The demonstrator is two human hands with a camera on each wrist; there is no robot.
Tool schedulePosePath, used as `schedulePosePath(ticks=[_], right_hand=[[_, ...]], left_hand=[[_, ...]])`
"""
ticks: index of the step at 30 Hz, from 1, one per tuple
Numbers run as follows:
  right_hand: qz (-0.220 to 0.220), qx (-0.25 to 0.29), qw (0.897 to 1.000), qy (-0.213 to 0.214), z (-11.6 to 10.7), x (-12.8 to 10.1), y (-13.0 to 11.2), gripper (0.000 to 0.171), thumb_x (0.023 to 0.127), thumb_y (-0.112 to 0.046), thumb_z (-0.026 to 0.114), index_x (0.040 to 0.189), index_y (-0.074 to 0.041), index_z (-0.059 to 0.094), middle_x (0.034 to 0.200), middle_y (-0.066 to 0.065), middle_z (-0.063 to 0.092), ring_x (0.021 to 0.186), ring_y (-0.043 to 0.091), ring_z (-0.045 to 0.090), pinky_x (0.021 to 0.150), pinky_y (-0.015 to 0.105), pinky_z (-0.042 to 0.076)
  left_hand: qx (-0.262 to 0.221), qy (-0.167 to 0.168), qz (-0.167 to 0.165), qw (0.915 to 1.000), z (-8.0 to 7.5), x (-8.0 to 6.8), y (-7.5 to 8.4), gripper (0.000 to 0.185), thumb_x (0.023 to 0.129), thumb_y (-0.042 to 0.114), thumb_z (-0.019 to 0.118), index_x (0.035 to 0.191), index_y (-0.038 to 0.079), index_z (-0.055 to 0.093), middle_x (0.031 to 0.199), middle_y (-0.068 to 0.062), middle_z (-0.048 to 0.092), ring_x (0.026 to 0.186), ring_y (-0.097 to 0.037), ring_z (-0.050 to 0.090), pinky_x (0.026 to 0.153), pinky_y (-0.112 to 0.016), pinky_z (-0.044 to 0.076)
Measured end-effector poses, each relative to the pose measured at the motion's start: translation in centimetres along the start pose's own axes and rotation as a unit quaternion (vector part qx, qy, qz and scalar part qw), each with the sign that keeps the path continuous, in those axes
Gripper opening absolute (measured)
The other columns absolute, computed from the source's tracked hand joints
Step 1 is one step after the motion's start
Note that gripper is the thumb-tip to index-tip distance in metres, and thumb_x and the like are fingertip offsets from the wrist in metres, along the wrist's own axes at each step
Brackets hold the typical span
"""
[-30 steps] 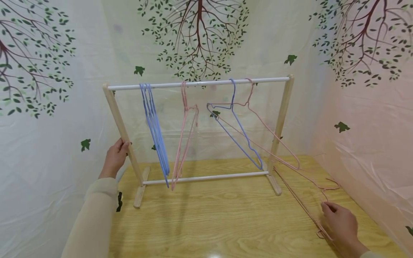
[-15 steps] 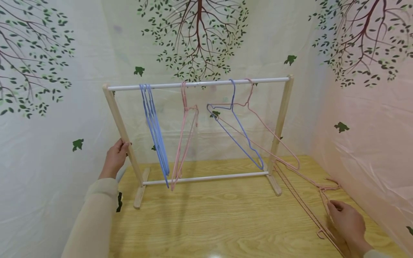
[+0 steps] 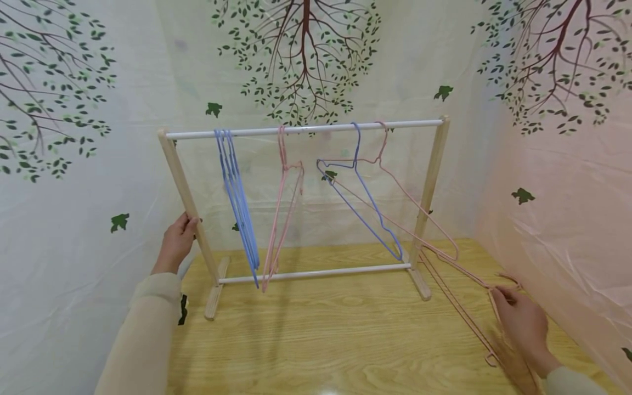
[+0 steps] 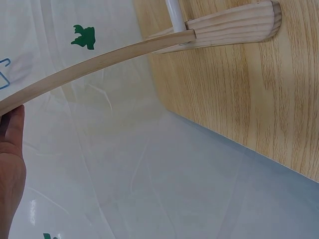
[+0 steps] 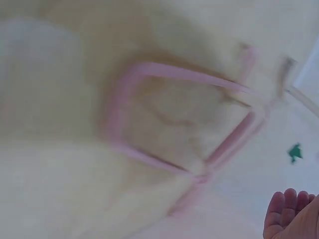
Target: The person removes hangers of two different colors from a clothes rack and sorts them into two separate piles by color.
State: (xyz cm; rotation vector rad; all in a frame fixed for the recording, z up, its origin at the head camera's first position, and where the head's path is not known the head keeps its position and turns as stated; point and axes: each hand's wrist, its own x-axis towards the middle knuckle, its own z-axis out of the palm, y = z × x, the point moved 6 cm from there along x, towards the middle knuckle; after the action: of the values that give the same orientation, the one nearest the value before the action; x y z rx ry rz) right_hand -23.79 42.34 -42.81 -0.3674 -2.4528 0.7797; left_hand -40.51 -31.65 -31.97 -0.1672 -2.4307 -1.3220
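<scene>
My left hand (image 3: pixel 179 241) grips the left wooden post (image 3: pixel 179 184) of a small clothes rack. In the left wrist view, fingers (image 4: pixel 15 124) lie against that post. At the right of the table, my right hand (image 3: pixel 524 323) pinches a pink clothes hanger (image 3: pixel 494 311), its thumb and forefinger near the neck. Another pink hanger's hook (image 3: pixel 490 360) lies beside it on the table. In the right wrist view a pink hanger (image 5: pixel 113 112) is blurred, and the curled fingers (image 5: pixel 288 209) show at the lower right; the pinch itself is hidden there.
Several blue hangers (image 3: pixel 239 203) hang bunched at the left of the white rail (image 3: pixel 321 128). Pink hangers (image 3: pixel 277 219) hang mid-rail. A blue hanger (image 3: pixel 366 189) and a pink one (image 3: pixel 402 186) hang at the right. Patterned sheeting (image 3: pixel 553 236) encloses the wooden table (image 3: pixel 326 329).
My right hand has moved back and forth among the pink hangers on the table, most recently forward to a hanger's neck. The hangers there have shifted slightly. My left hand has stayed on the post.
</scene>
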Motion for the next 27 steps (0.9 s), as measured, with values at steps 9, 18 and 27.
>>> schedulePosePath(ticks=[9,18,27], right_hand=[[0.010,0.109,0.993,0.051,-2.0,3.6,-6.6,0.043,0.100,-0.039,0.059,0.117,-0.002,0.072,0.074,-0.026,0.058,0.060,-0.004,0.054,0.058,0.014,0.042],[-0.019,0.157,0.987,0.038,-2.4,6.2,-13.4,0.049,0.100,-0.046,0.056,0.122,-0.004,0.070,0.084,-0.029,0.055,0.079,-0.005,0.052,0.066,0.015,0.042],[-0.110,0.141,0.984,-0.013,-2.0,7.0,-19.6,0.051,0.101,-0.046,0.053,0.125,-0.002,0.068,0.106,0.015,0.069,0.086,0.015,0.056,0.067,0.019,0.045]], left_hand=[[-0.002,0.011,0.010,0.9999,-0.2,0.0,-0.2,0.044,0.108,0.035,0.038,0.127,-0.002,0.052,0.127,-0.032,0.056,0.115,-0.045,0.055,0.095,-0.052,0.053],[0.004,0.003,0.002,1.0000,0.0,0.0,-0.2,0.048,0.109,0.033,0.034,0.131,-0.006,0.049,0.130,-0.033,0.054,0.120,-0.045,0.052,0.100,-0.056,0.047],[0.005,0.004,0.001,1.0000,0.2,0.1,-0.1,0.047,0.109,0.034,0.034,0.131,-0.004,0.049,0.130,-0.032,0.054,0.118,-0.045,0.053,0.099,-0.055,0.048]])
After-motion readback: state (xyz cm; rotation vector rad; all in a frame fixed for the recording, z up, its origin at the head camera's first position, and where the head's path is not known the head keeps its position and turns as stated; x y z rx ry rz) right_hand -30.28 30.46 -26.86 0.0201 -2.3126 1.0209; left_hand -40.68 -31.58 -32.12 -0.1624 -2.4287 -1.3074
